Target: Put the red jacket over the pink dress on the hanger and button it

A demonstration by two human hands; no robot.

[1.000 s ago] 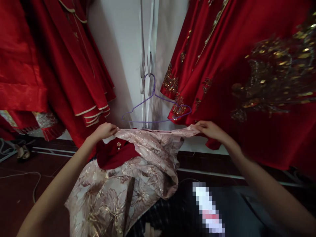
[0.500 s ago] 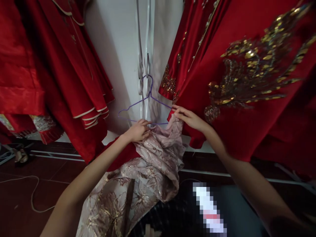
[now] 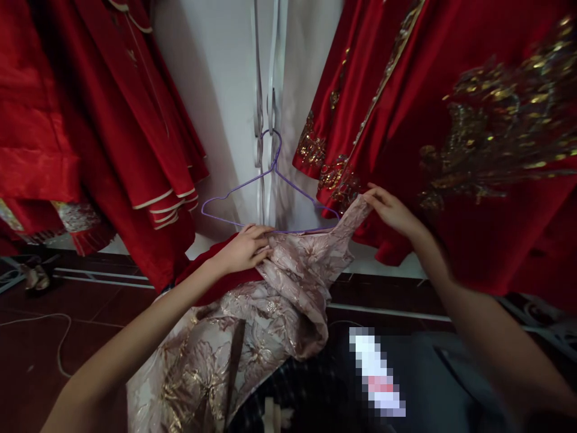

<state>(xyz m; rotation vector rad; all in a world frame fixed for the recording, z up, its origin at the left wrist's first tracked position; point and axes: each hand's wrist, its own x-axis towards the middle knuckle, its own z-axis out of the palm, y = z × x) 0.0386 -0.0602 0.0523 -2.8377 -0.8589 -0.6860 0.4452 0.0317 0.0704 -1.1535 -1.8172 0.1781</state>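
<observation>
A pale pink dress [image 3: 288,313] with gold floral patterning drapes down toward my body. My left hand [image 3: 247,248] is closed on the bunched top edge of the dress, just under the bottom bar of a purple wire hanger [image 3: 256,178]. Pinched in the fingertips of my right hand [image 3: 394,211] is the dress's shoulder, stretched up and out to the right. The hanger's right end sits close beside that shoulder, and its bar runs along the dress's top edge. Its hook hangs from a pale metal strip [image 3: 271,72]. Red cloth [image 3: 225,282] lies under my left forearm.
Red garments [image 3: 103,120] hang on the left, some with white piping. More red garments [image 3: 406,120] with gold sequins hang on the right, close to my right arm. A low white rail [image 3: 387,311] runs above the dark floor. A cable [image 3: 67,343] and shoes [image 3: 36,278] are at left.
My right hand has moved right, pulling the dress's shoulder outward and spreading the fabric. More of the hanger's right end shows now. My left hand has shifted slightly left on the dress.
</observation>
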